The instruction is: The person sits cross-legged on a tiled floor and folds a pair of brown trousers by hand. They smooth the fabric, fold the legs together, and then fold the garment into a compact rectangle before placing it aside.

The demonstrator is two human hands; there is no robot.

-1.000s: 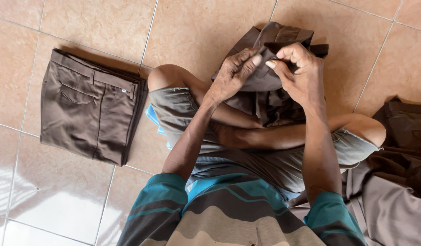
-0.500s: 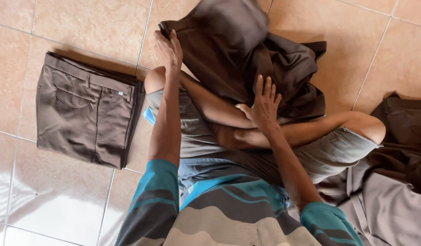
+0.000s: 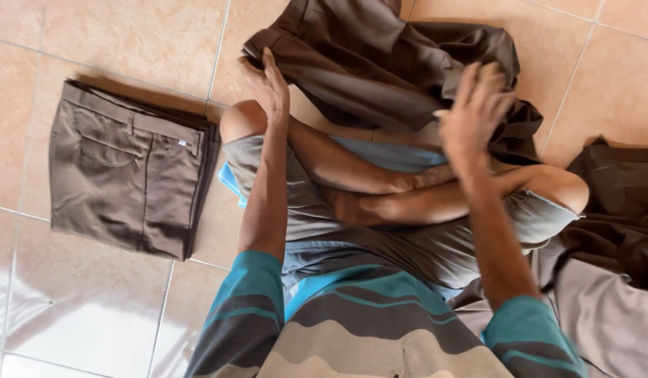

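Note:
I sit cross-legged on a tiled floor. A pair of dark brown trousers point(image 3: 380, 63) lies spread and rumpled on the tiles just beyond my knees. My left hand point(image 3: 268, 84) rests at the left edge of that garment, fingers straight and apart, touching or just above the cloth. My right hand point(image 3: 474, 108) hovers over the garment's right side, blurred, fingers spread, holding nothing that I can see.
A neatly folded pair of grey-brown trousers point(image 3: 128, 175) lies on the floor to my left. More brown and grey garments point(image 3: 618, 231) are heaped at my right knee. A bit of blue cloth point(image 3: 229, 182) shows under my left thigh.
The dark trousers, held up between both hands a second ago, have been flung open and laid on the floor. My right hand moved from my shin up and to the right.

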